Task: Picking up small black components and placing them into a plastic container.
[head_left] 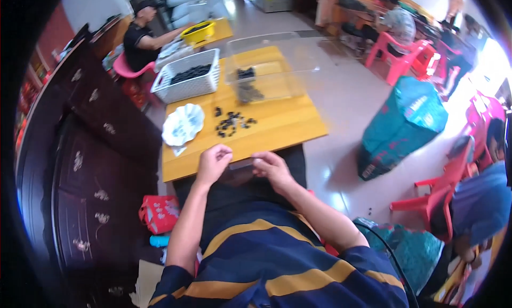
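My left hand (214, 163) is just over the front edge of the wooden table (298, 113), its fingertips drawn together in a pinch. A short way to its right, my right hand (272, 170) has its fingers curled and pressed together too. Whatever either hand may hold is too small to make out. Beyond the hands, several small black pieces (230, 123) lie scattered on the tabletop. To the left of them rests a white crumpled, scalloped dish or bag (183, 125).
A white perforated basket (160, 92) of black pieces and a transparent plastic box (277, 76) stand farther back. At left rises a dark drawer cabinet (80, 164). On the floor at right is a big teal bag (392, 129). Other people sit around the room, one beside a yellow basin (205, 37).
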A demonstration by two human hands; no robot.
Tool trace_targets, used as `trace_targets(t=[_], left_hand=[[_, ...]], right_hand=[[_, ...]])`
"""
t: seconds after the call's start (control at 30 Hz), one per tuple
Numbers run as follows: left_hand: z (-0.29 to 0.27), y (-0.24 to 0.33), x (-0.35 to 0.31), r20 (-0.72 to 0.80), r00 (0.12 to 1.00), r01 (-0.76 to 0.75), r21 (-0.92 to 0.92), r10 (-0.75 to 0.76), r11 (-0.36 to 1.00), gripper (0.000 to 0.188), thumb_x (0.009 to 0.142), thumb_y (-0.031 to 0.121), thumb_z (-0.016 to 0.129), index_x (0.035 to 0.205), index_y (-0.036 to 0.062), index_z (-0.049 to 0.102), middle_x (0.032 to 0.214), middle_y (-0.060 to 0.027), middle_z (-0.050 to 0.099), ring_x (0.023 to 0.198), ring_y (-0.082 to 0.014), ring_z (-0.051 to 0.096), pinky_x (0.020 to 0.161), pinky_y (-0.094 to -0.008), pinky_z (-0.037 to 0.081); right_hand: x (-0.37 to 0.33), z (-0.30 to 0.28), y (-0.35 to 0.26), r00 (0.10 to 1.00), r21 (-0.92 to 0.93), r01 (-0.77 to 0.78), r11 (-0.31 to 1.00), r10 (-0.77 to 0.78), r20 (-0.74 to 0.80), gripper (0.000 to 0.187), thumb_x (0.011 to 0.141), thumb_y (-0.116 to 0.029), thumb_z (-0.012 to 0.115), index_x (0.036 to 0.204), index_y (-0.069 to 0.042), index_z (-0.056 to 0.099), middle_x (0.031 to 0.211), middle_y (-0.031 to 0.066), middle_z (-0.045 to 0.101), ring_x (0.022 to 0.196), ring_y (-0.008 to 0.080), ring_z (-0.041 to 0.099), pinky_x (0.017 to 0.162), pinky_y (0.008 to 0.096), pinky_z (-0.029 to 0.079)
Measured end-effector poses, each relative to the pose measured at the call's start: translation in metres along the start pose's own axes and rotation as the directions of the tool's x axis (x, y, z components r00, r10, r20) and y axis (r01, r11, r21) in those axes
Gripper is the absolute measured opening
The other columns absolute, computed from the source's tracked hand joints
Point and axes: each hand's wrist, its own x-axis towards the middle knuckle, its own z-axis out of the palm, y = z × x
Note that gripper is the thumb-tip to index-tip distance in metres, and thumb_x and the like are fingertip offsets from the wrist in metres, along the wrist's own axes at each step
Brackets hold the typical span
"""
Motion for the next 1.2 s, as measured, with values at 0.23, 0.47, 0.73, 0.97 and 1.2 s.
trace_targets(t=[0.23,0.47,0.73,0.97,1.2], left_hand=[[0.026,0.036,-0.045,0.084,0.993,0.104,-0.201,-0.089,0.974,0.009,0.097,0.004,0.060,0.099,-0.0027,0.066,0.084,-0.0056,0.071,0.070,-0.0092,0.066,0.066,-0.0236,0.055],[0.020,0.034,-0.051,0.026,0.998,0.057,-0.178,-0.053,0.982,0.011,0.101,0.007,0.054,0.106,0.0000,0.060,0.089,-0.0069,0.073,0.075,-0.0100,0.067,0.069,-0.0245,0.054],[0.013,0.031,-0.047,-0.095,0.995,0.011,-0.181,-0.028,0.983,0.006,0.098,0.006,0.064,0.102,0.0017,0.066,0.091,0.0004,0.069,0.081,-0.0056,0.064,0.068,-0.0212,0.051],[0.007,0.040,-0.047,-0.151,0.989,-0.018,-0.158,-0.007,0.987,0.006,0.093,0.003,0.069,0.097,-0.0011,0.068,0.088,-0.0008,0.068,0.079,-0.0075,0.064,0.068,-0.0227,0.052],[0.007,0.037,-0.055,-0.112,0.987,-0.111,0.022,0.112,0.994,0.004,0.085,0.002,0.073,0.088,-0.0009,0.071,0.089,-0.0060,0.067,0.081,-0.0141,0.063,0.073,-0.0282,0.050]], right_hand=[[0.001,0.006,0.009,0.972,0.114,-0.197,0.974,0.179,0.152,0.019,0.100,-0.018,0.067,0.117,-0.011,0.065,0.099,-0.0009,0.069,0.080,0.0079,0.065,0.074,0.0239,0.055],[0.005,0.006,0.008,0.950,0.149,-0.248,0.957,0.211,0.228,0.018,0.101,-0.017,0.066,0.117,-0.012,0.065,0.102,-0.0017,0.069,0.084,0.0081,0.066,0.080,0.0244,0.055],[0.000,0.015,0.006,0.923,0.195,-0.320,0.927,0.259,0.284,0.017,0.102,-0.017,0.065,0.117,-0.011,0.064,0.103,-0.0022,0.067,0.090,0.0078,0.065,0.082,0.0250,0.054],[0.012,0.040,0.019,0.895,0.256,-0.319,0.913,0.201,0.399,0.018,0.102,-0.020,0.064,0.118,-0.012,0.064,0.104,-0.0021,0.068,0.089,0.0084,0.065,0.083,0.0258,0.054],[0.008,0.034,0.045,0.889,0.364,-0.377,0.852,0.222,0.401,0.020,0.101,-0.018,0.066,0.120,-0.014,0.063,0.106,-0.0017,0.069,0.095,0.0113,0.067,0.089,0.0293,0.054]])
